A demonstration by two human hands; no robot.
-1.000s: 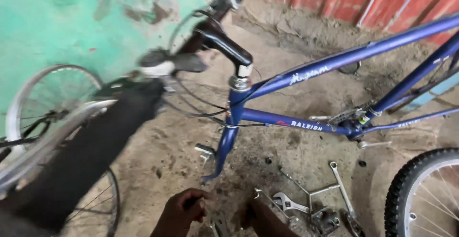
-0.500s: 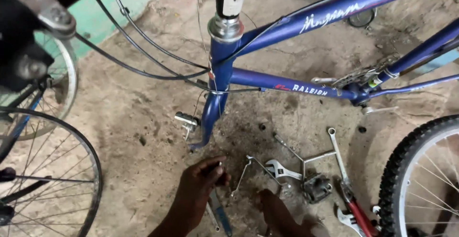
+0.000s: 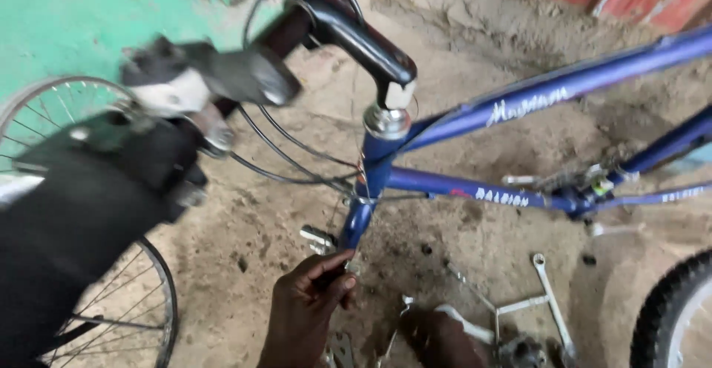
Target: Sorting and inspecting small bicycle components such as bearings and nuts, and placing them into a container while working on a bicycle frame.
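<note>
down at the bottom of the frame, your left hand (image 3: 308, 316) reaches up to the lower end of the blue fork leg (image 3: 354, 223) of the bicycle frame (image 3: 549, 90), thumb and fingers pinched together around something dark right at the fork tip; what exactly they grip is too small to tell. just left of that spot a small grey metal part (image 3: 317, 238) sticks out beside the fork leg. your right hand (image 3: 437, 338) sits low at the frame edge, blurred and partly cut off, resting over a white-handled tool (image 3: 463, 323) on the dirt floor (image 3: 245, 227); whether it is closed on that tool you cannot tell.

the frame stands with its head tube upright, a black stem (image 3: 356, 38) on top and black cables (image 3: 289, 153) looping down to the fork. a blurred handlebar grip with a brake lever (image 3: 208, 79) crosses the upper left. a spoked wheel (image 3: 96, 316) lies at the left edge, partly behind a dark blurred shape. to the right of your hands a long silver spanner (image 3: 552, 305) lies on the dirt, and a knobby black tyre (image 3: 671, 312) shows at the right edge. a green wall (image 3: 81, 12) stands behind.
</note>
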